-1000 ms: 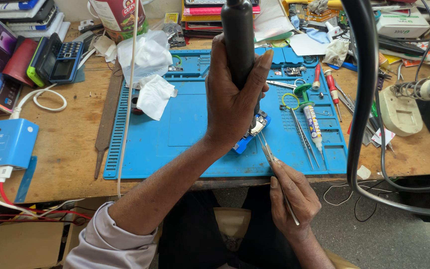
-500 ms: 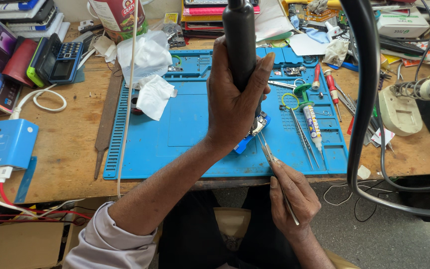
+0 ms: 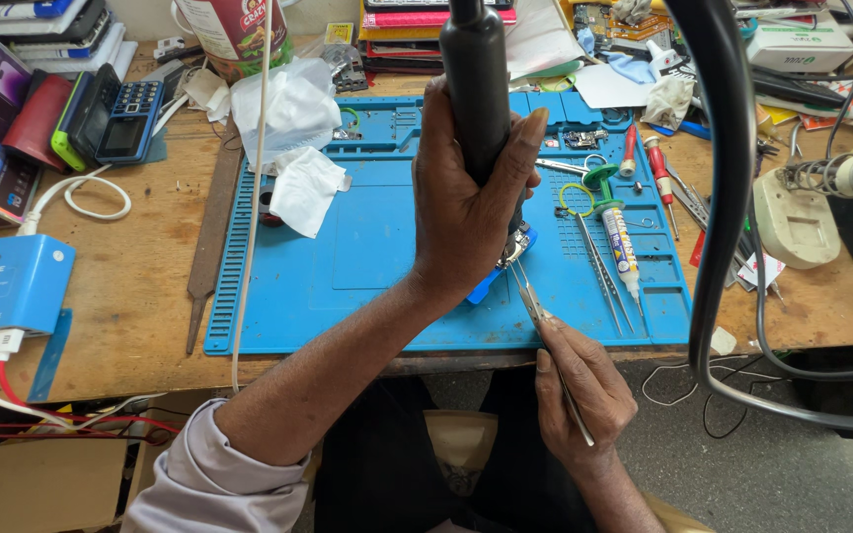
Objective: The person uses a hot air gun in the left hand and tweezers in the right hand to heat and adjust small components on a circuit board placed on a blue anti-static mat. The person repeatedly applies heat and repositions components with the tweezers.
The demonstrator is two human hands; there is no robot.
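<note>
My left hand [image 3: 466, 197] grips a thick black tool handle [image 3: 476, 69] held upright over the blue work mat [image 3: 367, 257]. Under that hand lies a small blue part with a metal piece [image 3: 507, 259], mostly hidden by my palm. My right hand [image 3: 580, 395] sits at the mat's near edge and holds thin metal tweezers [image 3: 535, 306]. The tweezer tips point up toward the blue part.
White tissue [image 3: 293, 148] lies on the mat's far left. A tube [image 3: 622, 247], more tweezers [image 3: 594, 266] and red screwdrivers [image 3: 656, 168] lie at its right. A blue box [image 3: 7, 286], phones [image 3: 116, 118] and a thick black cable [image 3: 723, 197] surround the mat on the wooden bench.
</note>
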